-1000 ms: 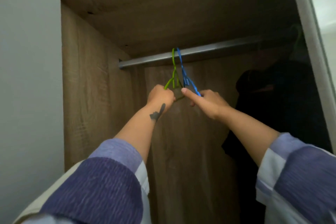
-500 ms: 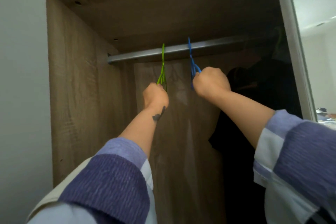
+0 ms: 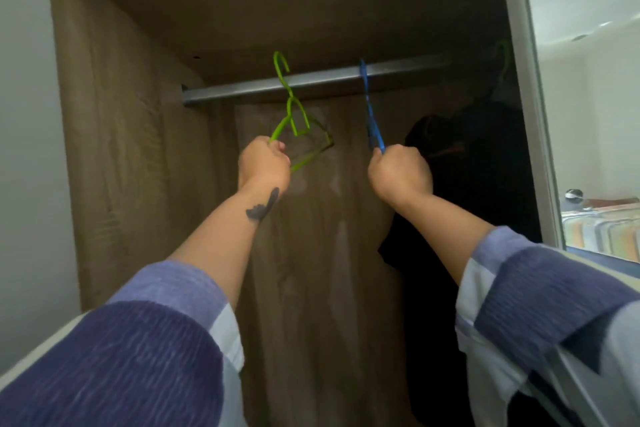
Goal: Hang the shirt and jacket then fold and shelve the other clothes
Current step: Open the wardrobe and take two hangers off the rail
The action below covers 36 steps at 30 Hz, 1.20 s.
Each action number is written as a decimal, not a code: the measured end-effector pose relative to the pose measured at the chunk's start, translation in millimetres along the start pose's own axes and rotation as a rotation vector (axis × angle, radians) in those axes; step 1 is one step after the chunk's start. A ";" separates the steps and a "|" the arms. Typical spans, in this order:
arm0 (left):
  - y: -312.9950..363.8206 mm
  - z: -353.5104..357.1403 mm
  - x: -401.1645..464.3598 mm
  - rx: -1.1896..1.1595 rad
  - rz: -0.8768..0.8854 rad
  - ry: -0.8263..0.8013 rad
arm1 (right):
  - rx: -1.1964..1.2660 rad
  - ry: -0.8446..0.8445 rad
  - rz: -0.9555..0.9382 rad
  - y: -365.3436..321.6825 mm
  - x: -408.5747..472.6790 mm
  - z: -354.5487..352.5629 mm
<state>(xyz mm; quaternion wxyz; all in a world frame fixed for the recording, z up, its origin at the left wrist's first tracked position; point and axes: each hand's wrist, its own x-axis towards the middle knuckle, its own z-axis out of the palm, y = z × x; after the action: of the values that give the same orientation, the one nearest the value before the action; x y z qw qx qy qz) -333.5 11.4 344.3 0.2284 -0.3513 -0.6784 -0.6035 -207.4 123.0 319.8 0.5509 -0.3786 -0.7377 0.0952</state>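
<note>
1. Up inside the wardrobe (image 3: 114, 135), both arms are reaching toward the metal rail (image 3: 311, 81), which is running across just above the two hands.
2. The left hand (image 3: 265, 166) is curling its fingers round one arm of the green hanger (image 3: 292, 114), gripping it at the lower end.
3. That green hanger is sitting tilted above and a little right of the left hand; its hook is showing above the rail's front edge, and whether it is resting on the rail cannot be told.
4. The right hand (image 3: 400, 173) is closing in a fist round the bottom of the blue hanger (image 3: 371, 114), which is rising straight up from the hand.
5. The blue hanger's hook is lying over the rail, directly above the right hand, well apart from the green one.
6. Just to the right of the right hand, a dark garment (image 3: 478, 184) is hanging in shadow; its shape is too dim to read as shirt or jacket.
7. Above that garment, another green hook (image 3: 504, 55) is showing faintly at the rail's far right end.
8. Both forearms are bare, with purple and pale striped sleeves (image 3: 540, 288) bunching near the elbows, below the hands.
9. Further right of the right hand, past the wardrobe's edge, a mirrored door panel (image 3: 588, 80) is showing a pale room.
</note>
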 end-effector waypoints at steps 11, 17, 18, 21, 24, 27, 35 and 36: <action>-41.8 -8.5 -120.0 0.196 -0.189 -0.025 | 0.578 -0.130 0.132 13.9 -47.4 17.9; -46.0 4.2 -218.4 0.293 -0.367 0.022 | 0.729 -0.636 0.212 38.3 -120.7 67.0; -47.0 6.5 -238.6 0.318 -0.395 0.035 | 0.748 -0.717 0.181 41.0 -133.4 70.7; -44.4 9.1 -301.6 0.385 -0.463 0.055 | 0.711 -0.894 0.107 50.3 -172.5 76.7; -33.1 7.4 -361.0 0.457 -0.458 0.063 | 0.657 -1.034 0.051 60.3 -218.2 66.3; -21.6 4.8 -414.8 0.487 -0.481 0.070 | 0.609 -1.084 0.057 74.7 -257.9 36.5; 26.7 -23.5 -514.6 0.394 -0.697 0.142 | 0.373 -1.296 -0.208 110.0 -332.9 -51.4; 32.0 -30.5 -526.3 0.436 -0.696 0.177 | 0.346 -1.342 -0.237 115.5 -342.9 -63.1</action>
<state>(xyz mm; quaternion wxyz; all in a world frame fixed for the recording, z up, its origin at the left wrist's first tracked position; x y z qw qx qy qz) 28.5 -123.6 -15.7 0.1375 0.0085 -0.8462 -0.5147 -62.7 -41.6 25.0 0.0356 -0.0621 -0.9289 0.3634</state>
